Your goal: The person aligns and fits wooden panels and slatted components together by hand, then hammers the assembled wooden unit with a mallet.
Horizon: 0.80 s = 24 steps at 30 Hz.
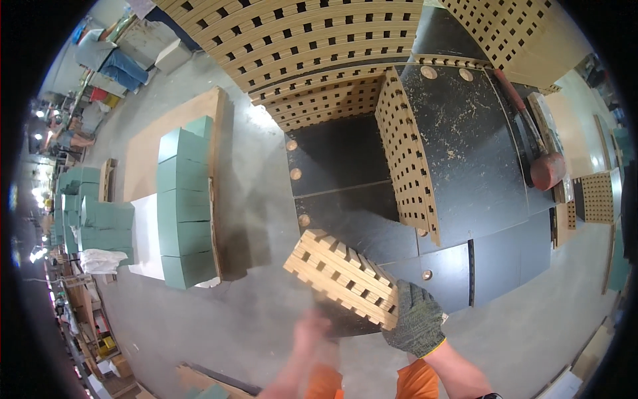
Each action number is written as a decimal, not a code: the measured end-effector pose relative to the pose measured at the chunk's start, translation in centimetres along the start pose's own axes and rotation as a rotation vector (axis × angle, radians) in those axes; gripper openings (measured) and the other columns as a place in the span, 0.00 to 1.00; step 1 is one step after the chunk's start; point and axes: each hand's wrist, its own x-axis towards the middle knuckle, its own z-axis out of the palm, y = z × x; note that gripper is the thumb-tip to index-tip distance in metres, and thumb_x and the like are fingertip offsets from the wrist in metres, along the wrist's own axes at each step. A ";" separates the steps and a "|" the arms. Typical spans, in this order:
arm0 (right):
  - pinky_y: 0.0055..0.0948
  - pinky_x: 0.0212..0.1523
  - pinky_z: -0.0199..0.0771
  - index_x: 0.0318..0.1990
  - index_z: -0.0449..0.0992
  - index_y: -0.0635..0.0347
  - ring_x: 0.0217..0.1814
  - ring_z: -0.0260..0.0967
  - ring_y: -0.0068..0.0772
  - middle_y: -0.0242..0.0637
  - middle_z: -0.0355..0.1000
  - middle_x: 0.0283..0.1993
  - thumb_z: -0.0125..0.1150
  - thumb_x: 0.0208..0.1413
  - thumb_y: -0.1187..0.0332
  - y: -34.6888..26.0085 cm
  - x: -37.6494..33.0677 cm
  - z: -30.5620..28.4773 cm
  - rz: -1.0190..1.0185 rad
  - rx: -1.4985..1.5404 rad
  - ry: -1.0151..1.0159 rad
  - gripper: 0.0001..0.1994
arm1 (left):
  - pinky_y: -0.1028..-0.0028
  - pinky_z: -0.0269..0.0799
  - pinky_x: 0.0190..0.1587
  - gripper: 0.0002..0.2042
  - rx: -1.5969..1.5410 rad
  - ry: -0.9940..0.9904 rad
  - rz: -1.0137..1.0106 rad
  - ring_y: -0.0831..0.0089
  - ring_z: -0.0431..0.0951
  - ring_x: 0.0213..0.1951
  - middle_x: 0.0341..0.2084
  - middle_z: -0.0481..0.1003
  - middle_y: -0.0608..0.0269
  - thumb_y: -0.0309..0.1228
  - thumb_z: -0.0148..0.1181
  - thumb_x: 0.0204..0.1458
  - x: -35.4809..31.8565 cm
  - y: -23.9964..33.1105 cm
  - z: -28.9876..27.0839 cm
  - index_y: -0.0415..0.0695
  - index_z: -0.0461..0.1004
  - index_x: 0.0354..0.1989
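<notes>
A bundle (342,279) of pale notched wood strips is up in front of the person, above the near edge of a black platform (345,156). It slants, its left end farther from the body than its right, with square gaps along the face. The right hand (417,322), in a dark grey-green glove, grips the bundle's right end. The left hand (312,332), bare and blurred, is just below the bundle's left part; whether its fingers are open or closed, or touch the wood, I cannot tell. Orange trousers (419,380) show between the forearms.

On the platform, beyond the bundle, a row of notched strips (407,156) stands as an upright wall, meeting a tall stack (312,33) at the far side. To its right, wood chips (455,96) are scattered over the black surface, and a mallet (547,171) with a red head lies near the right edge. Another stack (508,36) rises at upper right.

On the left, green blocks (183,206) stand in a row on a brown board (153,139) over the grey floor (256,299). More green blocks are farther left, beside a white cloth (103,261). A co-worker (109,56) is at upper left.
</notes>
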 end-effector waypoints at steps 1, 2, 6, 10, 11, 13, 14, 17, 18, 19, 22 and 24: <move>0.47 0.42 0.70 0.55 0.61 0.67 0.43 0.69 0.54 0.53 0.67 0.44 0.68 0.35 0.60 -0.2 -0.1 -0.1 -0.009 -0.018 -0.007 0.37 | 0.58 0.69 0.48 0.32 0.127 0.029 0.039 0.61 0.72 0.45 0.49 0.69 0.57 0.57 0.47 0.58 -0.1 3.4 -0.8 0.42 0.61 0.59; 0.47 0.42 0.70 0.55 0.61 0.67 0.43 0.69 0.54 0.53 0.67 0.44 0.68 0.35 0.60 -0.4 -0.2 0.1 -0.014 -0.003 -0.010 0.37 | 0.57 0.69 0.49 0.36 0.087 0.158 0.067 0.59 0.71 0.46 0.51 0.69 0.55 0.61 0.46 0.56 0.6 5.9 -1.8 0.42 0.60 0.61; 0.49 0.43 0.69 0.54 0.61 0.67 0.44 0.68 0.54 0.54 0.67 0.45 0.65 0.35 0.62 0.2 -0.5 0.3 -0.045 0.060 0.046 0.35 | 0.45 0.64 0.55 0.51 0.115 -0.066 -0.186 0.47 0.65 0.59 0.60 0.63 0.44 0.73 0.38 0.48 4.9 17.8 -0.1 0.36 0.49 0.67; 0.50 0.47 0.67 0.53 0.63 0.68 0.45 0.67 0.54 0.55 0.67 0.45 0.64 0.34 0.64 -0.8 -0.8 1.0 -0.061 0.041 0.059 0.34 | 0.45 0.63 0.57 0.47 0.276 -0.341 -0.649 0.53 0.67 0.59 0.60 0.65 0.53 0.73 0.44 0.45 10.9 23.2 1.0 0.44 0.63 0.62; 0.50 0.49 0.66 0.52 0.63 0.68 0.46 0.67 0.55 0.55 0.67 0.45 0.64 0.35 0.64 -0.7 -1.1 1.0 -0.058 0.050 0.060 0.33 | 0.45 0.63 0.57 0.47 0.287 -0.350 -0.656 0.53 0.67 0.59 0.60 0.65 0.53 0.73 0.44 0.45 10.9 24.0 3.3 0.44 0.63 0.62; 0.51 0.54 0.65 0.52 0.64 0.70 0.47 0.66 0.56 0.54 0.67 0.45 0.64 0.36 0.63 -0.8 -1.6 0.8 -0.012 0.059 -0.004 0.32 | 0.54 0.66 0.56 0.40 0.735 -0.254 -0.724 0.60 0.71 0.56 0.56 0.71 0.60 0.67 0.54 0.45 10.6 24.7 7.0 0.47 0.69 0.58; 0.51 0.54 0.65 0.52 0.64 0.70 0.47 0.66 0.56 0.54 0.67 0.45 0.64 0.36 0.63 -0.6 -1.7 0.6 -0.001 0.061 -0.001 0.32 | 0.54 0.66 0.56 0.40 0.746 -0.258 -0.729 0.60 0.71 0.56 0.56 0.71 0.60 0.67 0.54 0.45 10.9 24.4 7.7 0.47 0.69 0.58; 0.46 0.49 0.71 0.51 0.65 0.64 0.44 0.70 0.48 0.46 0.68 0.45 0.66 0.42 0.57 -1.0 -1.5 -3.0 -0.092 -0.102 0.112 0.31 | 0.65 0.71 0.49 0.26 0.960 -0.243 -0.691 0.69 0.77 0.45 0.47 0.77 0.63 0.51 0.59 0.49 12.0 23.7 8.1 0.49 0.73 0.52; 0.46 0.49 0.71 0.51 0.65 0.64 0.44 0.70 0.48 0.46 0.68 0.45 0.66 0.42 0.57 -0.8 -2.5 -2.1 -0.086 -0.089 0.110 0.31 | 0.65 0.71 0.49 0.26 0.967 -0.234 -0.701 0.69 0.77 0.45 0.47 0.77 0.63 0.51 0.59 0.49 12.1 23.7 7.7 0.49 0.73 0.52; 0.47 0.53 0.68 0.53 0.64 0.63 0.50 0.68 0.48 0.44 0.67 0.49 0.68 0.42 0.53 -0.5 -4.6 -1.2 0.241 0.571 0.361 0.34 | 0.64 0.71 0.48 0.25 0.976 -0.231 -0.678 0.69 0.77 0.45 0.47 0.77 0.63 0.49 0.59 0.49 11.6 23.9 8.6 0.49 0.74 0.52; 0.49 0.59 0.64 0.58 0.63 0.63 0.58 0.64 0.46 0.42 0.66 0.56 0.68 0.44 0.48 6.2 -7.9 2.3 0.856 1.763 0.372 0.38 | 0.64 0.71 0.48 0.24 0.952 -0.238 -0.694 0.68 0.77 0.45 0.47 0.77 0.62 0.48 0.58 0.50 12.0 24.1 8.7 0.48 0.73 0.52; 0.48 0.61 0.63 0.62 0.61 0.60 0.62 0.62 0.43 0.43 0.63 0.61 0.61 0.53 0.49 10.1 -8.1 7.9 1.065 2.642 -0.050 0.34 | 0.64 0.71 0.48 0.22 1.024 -0.278 -0.551 0.67 0.77 0.44 0.47 0.76 0.61 0.46 0.57 0.52 13.2 23.4 7.8 0.47 0.73 0.52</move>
